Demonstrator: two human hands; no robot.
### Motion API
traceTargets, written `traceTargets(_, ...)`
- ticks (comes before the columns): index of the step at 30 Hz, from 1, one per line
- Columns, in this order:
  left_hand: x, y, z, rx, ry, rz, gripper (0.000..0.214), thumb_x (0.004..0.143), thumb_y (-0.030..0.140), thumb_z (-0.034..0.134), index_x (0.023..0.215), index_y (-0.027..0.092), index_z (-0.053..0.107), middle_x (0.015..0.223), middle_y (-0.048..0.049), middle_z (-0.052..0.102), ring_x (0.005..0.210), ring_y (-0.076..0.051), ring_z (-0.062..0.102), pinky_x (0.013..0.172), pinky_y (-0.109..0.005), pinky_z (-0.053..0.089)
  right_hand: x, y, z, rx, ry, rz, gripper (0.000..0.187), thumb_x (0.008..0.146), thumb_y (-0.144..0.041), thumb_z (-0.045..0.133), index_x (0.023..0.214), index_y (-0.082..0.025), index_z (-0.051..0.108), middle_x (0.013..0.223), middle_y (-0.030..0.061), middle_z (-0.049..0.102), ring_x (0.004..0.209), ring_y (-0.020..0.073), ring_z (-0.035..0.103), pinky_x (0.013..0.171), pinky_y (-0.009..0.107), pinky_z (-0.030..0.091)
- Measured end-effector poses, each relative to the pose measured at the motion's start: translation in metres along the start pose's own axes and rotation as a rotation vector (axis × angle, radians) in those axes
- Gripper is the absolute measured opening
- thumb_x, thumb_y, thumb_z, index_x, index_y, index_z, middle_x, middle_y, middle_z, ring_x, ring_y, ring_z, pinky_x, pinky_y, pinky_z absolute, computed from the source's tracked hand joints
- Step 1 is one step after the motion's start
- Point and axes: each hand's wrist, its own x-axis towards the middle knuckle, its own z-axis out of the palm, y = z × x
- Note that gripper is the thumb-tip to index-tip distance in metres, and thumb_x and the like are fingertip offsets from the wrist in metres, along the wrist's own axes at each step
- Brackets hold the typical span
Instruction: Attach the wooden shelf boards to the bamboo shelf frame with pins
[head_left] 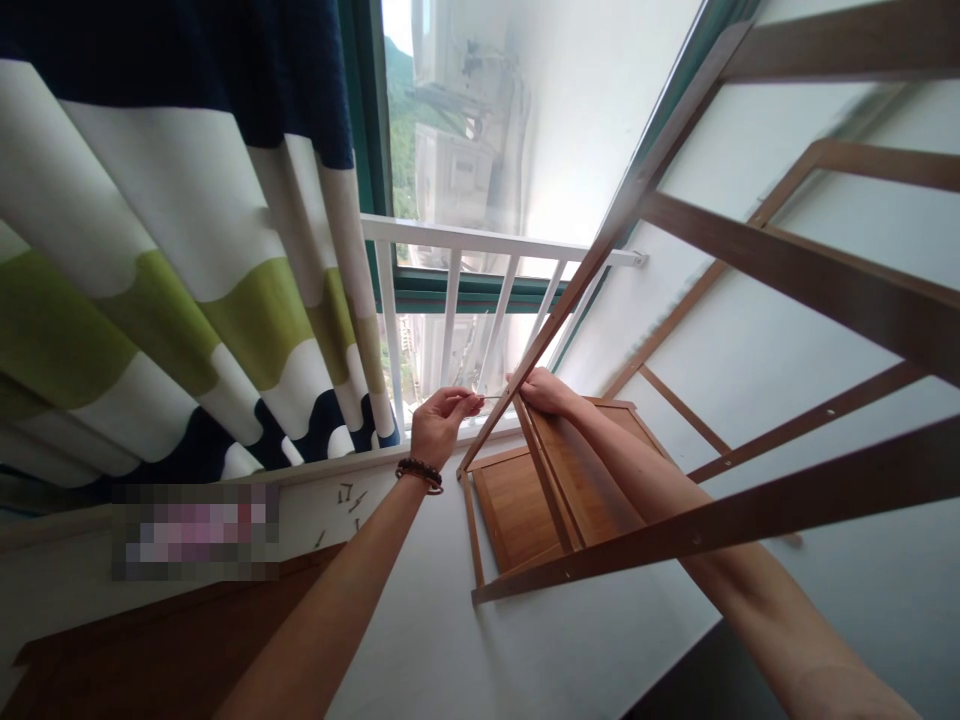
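A brown wooden rack frame [577,285] stands tilted across the right side of the view. My left hand [441,425], with dark bead bracelets at the wrist, pinches a thin metal rod [491,397]. The rod points at the side of the frame's long post; whether it is a screw or a hex key I cannot tell. Reaching through the frame, my right hand [551,390] is closed around the post and crossbar joint from the far side, its fingertips partly hidden by the wood. Just below it are slatless wooden panels [517,505].
Several loose screws [345,493] lie on the white surface at left, beside a blurred-out packet [199,530]. A dark brown board [187,620] is in the near left. Behind are a striped curtain [247,250], a white railing [480,238] and a window.
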Motion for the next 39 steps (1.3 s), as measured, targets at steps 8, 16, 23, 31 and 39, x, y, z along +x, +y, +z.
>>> traceTargets(8,0.008,-0.003,0.000,0.041,0.017,0.050,0.023,0.065,0.031,0.069,0.079,0.013,0.062,0.074,-0.0064,0.070,0.071,-0.020,0.067,0.074,-0.036,0.054,0.010,0.004,0.006,-0.022,-0.001,0.016,0.033,0.086,-0.034,0.039,0.071,-0.017,0.063,0.065,0.0062,0.061,0.082,0.0241,0.057,0.072,0.031,0.041)
traceTargets(16,0.007,-0.002,0.001,0.040,0.028,0.041,0.026,0.064,0.034,0.069,0.080,0.014,0.063,0.073,-0.0059,0.070,0.070,-0.019,0.067,0.074,-0.036,0.054,0.013,0.009,0.002,-0.114,0.003,-0.067,0.044,0.088,-0.041,0.033,0.063,-0.017,0.060,0.067,0.0057,0.060,0.076,0.0202,0.056,0.072,0.028,0.038)
traceTargets(23,0.006,-0.001,0.007,0.143,-0.063,0.019,0.023,0.068,0.037,0.065,0.078,0.016,0.064,0.088,-0.0078,0.070,0.086,-0.020,0.065,0.082,-0.033,0.049,0.021,0.011,0.003,-0.216,-0.003,-0.113,0.051,0.090,-0.042,0.026,0.065,-0.014,0.060,0.068,0.0073,0.062,0.068,0.0158,0.054,0.068,0.024,0.037)
traceTargets(31,0.008,-0.005,0.010,0.053,-0.173,0.029,0.020,0.074,0.035,0.059,0.081,0.017,0.053,0.099,-0.0097,0.067,0.096,-0.020,0.062,0.085,-0.036,0.047,0.024,0.016,0.003,-0.242,-0.017,-0.141,0.043,0.090,-0.038,0.029,0.081,-0.015,0.065,0.082,0.0090,0.066,0.078,0.0174,0.057,0.069,0.024,0.036)
traceTargets(39,0.006,-0.004,0.008,0.115,-0.176,0.001,0.022,0.072,0.038,0.061,0.079,0.019,0.052,0.093,-0.0077,0.069,0.094,-0.021,0.063,0.084,-0.035,0.047,0.028,0.017,0.008,-0.130,-0.039,-0.066,0.048,0.087,-0.044,0.033,0.071,-0.012,0.064,0.070,0.0060,0.063,0.067,0.0137,0.054,0.062,0.022,0.036)
